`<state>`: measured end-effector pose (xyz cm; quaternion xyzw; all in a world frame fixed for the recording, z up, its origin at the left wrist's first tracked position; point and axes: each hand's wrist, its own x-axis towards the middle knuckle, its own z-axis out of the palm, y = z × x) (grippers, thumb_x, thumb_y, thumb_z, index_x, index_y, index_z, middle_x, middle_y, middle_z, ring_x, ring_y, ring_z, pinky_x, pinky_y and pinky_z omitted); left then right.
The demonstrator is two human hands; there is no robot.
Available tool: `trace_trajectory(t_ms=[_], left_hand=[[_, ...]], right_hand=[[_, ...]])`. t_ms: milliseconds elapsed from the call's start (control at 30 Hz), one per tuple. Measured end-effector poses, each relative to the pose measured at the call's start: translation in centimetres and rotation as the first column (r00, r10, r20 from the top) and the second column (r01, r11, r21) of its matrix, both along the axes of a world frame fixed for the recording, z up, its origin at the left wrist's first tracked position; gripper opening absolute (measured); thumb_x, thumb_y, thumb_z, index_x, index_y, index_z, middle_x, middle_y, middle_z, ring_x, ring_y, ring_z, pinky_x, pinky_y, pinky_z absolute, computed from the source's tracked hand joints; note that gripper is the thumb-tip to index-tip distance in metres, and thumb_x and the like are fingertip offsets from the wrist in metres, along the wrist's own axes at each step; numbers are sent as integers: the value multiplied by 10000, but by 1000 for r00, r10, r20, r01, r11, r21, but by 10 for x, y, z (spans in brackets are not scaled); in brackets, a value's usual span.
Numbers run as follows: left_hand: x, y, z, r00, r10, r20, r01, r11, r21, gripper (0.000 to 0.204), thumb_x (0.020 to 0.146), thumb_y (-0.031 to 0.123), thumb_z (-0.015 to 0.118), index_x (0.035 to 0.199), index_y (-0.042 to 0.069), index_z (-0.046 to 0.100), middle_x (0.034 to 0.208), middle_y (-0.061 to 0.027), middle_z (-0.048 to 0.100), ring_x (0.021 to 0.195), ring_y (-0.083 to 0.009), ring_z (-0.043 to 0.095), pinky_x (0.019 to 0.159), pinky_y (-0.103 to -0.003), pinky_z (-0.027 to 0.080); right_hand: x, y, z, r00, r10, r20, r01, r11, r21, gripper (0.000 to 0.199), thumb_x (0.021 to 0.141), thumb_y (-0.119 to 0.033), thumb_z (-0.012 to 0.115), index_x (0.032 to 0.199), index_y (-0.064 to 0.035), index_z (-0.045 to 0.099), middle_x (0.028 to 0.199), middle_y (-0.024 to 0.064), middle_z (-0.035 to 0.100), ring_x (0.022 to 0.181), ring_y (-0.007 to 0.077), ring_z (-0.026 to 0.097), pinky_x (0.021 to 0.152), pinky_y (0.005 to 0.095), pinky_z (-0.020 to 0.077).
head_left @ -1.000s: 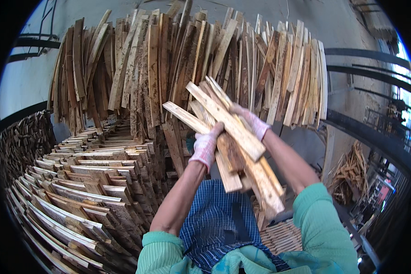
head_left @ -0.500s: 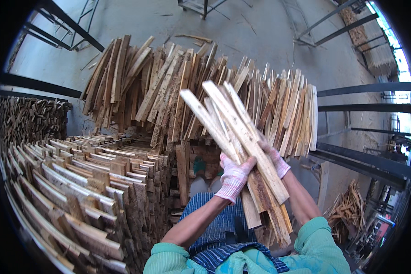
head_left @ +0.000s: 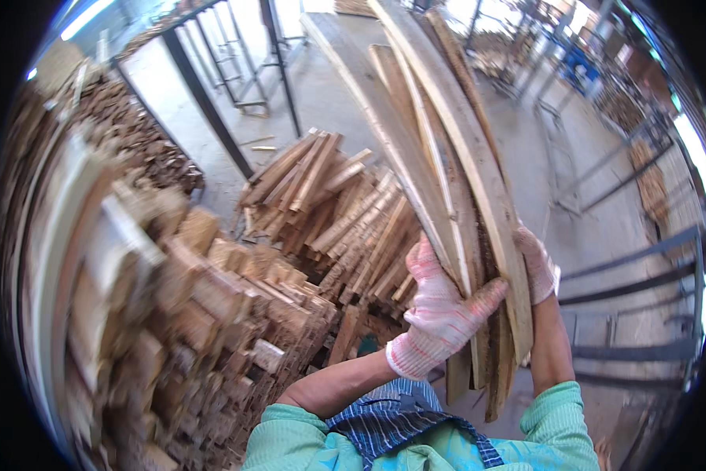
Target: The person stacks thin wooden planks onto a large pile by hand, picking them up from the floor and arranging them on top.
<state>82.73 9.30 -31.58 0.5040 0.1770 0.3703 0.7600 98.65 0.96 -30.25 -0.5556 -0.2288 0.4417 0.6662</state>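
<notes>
Between my two gloved hands stands a bundle of several rough wooden slats [head_left: 459,173], tilted upward and away from me. My left hand [head_left: 439,314], in a white and pink knit glove, grips the near left side, its thumb laid across the slats. On the right side, my right hand [head_left: 535,263] holds the same bundle; most of its fingers are hidden behind the wood. The slats' lower ends hang uneven below my hands, between my forearms.
To my left rises a tall stack of slats [head_left: 212,314], blurred at its near side. Ahead lies a loose heap of slats [head_left: 345,212]. Dark metal bars [head_left: 636,286] stand to the right, and a black metal frame [head_left: 204,94] at the far left. Grey concrete floor [head_left: 588,141] spreads beyond.
I have raised the slat bundle higher and closer, and it now points more upright. My view has tipped up and turned left, so the left stack looms larger. Both hands keep their hold.
</notes>
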Motion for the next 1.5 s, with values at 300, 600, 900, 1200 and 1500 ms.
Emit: trace_trajectory(t_ms=[300,600,900,1200,1500], left_hand=[[-79,6,131,879,395,267,-459,853,250,1095,693,213,810,1533,6,139,1330,-197,349,1239,-333,366,1101,-471,307],[-272,22,266,565,823,59,-766,497,407,940,773,272,779,1435,-53,195,1259,-253,428,1128,-314,518,1018,-412,447],[-497,68,326,-158,824,-544,-354,468,810,619,783,420,779,1126,-83,667,1084,-219,702,998,-261,668,818,-355,541],[-608,30,322,215,906,-364,-77,387,919,260,902,233,714,1071,40,671,979,-69,669,896,-176,642,843,-301,544],[-730,-31,360,-128,758,-640,-457,527,716,657,668,97,792,1216,-73,474,917,-187,645,845,-268,665,692,-357,574]], right_hand=[[-73,78,139,946,324,-4,-288,847,447,756,893,-444,642,1470,-26,390,1323,159,574,1164,257,594,1014,373,493],[-267,184,273,478,835,271,-858,377,350,767,893,-530,654,1429,-20,449,1218,162,622,1012,206,649,884,306,561],[-494,242,297,-229,97,969,-823,512,-246,664,971,-611,403,1419,-127,475,1450,252,427,1242,390,507,1044,451,431],[-486,224,302,-268,213,940,-578,744,-333,663,943,-501,463,1487,-125,408,1380,347,489,1225,440,557,1029,471,458],[-457,258,297,-361,413,836,-468,695,-545,761,930,-550,482,1561,-175,284,1633,151,215,1503,265,233,1241,440,103]])
